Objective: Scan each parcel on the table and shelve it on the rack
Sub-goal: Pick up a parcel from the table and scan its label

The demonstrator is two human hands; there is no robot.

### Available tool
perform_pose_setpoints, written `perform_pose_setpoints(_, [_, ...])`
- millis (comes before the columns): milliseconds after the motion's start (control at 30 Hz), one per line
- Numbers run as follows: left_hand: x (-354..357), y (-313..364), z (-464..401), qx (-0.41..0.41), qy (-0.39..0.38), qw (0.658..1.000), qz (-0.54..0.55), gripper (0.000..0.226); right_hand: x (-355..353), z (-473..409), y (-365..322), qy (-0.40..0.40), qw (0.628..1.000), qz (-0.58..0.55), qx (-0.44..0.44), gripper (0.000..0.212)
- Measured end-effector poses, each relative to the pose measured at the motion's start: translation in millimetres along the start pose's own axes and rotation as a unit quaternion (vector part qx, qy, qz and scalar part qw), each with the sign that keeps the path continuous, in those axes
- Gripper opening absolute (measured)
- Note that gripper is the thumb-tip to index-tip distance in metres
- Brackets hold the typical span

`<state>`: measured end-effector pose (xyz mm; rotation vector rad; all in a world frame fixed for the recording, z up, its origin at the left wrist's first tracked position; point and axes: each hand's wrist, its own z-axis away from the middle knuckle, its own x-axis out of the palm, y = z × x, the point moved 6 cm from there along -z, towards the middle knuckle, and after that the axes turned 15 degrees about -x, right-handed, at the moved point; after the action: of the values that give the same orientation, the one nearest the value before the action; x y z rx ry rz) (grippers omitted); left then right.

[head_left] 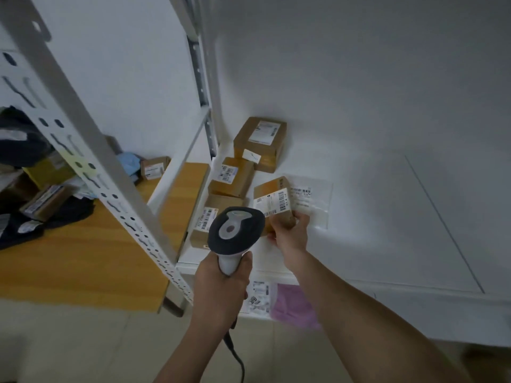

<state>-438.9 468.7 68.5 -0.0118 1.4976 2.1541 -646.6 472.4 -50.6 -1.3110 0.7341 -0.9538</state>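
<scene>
Left hand (222, 283) clenched round the handle of the barcode scanner (235, 230), head aimed toward 12 o'clock; right hand (289, 230) grasping a small brown parcel (273, 201) by its near end, label up, just over the white shelf (373, 217). At 11 o'clock of that parcel, 3 more boxes (232, 176) lying on the shelf. At 9 o'clock, wooden table (83, 258) with further parcels.
</scene>
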Motion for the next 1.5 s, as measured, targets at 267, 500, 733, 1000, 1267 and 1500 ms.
perform_pose_setpoints(267, [17, 0, -19, -0.02, 0.02, 1.0, 0.008, 0.033, -28, -31, -5, 0.081, 0.986, 0.114, -0.086, 0.056])
perform_pose_setpoints(500, [16, -3, -25, -0.031, 0.021, 0.999, 0.023, 0.03, 18, -42, 4, 0.005, 1.0, -0.025, -0.005, 0.05])
perform_pose_setpoints(733, [3, -9, -33, -0.031, 0.029, 0.999, 0.015, 0.028, 24, -47, 9, -0.011, 0.955, 0.285, -0.083, 0.056])
perform_pose_setpoints(1000, [-12, -17, -34, -0.038, 0.039, 0.998, 0.018, 0.028, 47, -45, 8, -0.136, 0.91, 0.353, -0.169, 0.039])
perform_pose_setpoints(1267, [-55, -24, -15, -0.041, 0.049, 0.998, 0.004, 0.029, 45, -12, -17, -0.192, 0.812, 0.505, -0.218, 0.086])
perform_pose_setpoints(1500, [-123, -38, -9, -0.035, 0.067, 0.997, -0.005, 0.028, 65, 57, -28, -0.183, 0.743, 0.53, -0.366, 0.079])
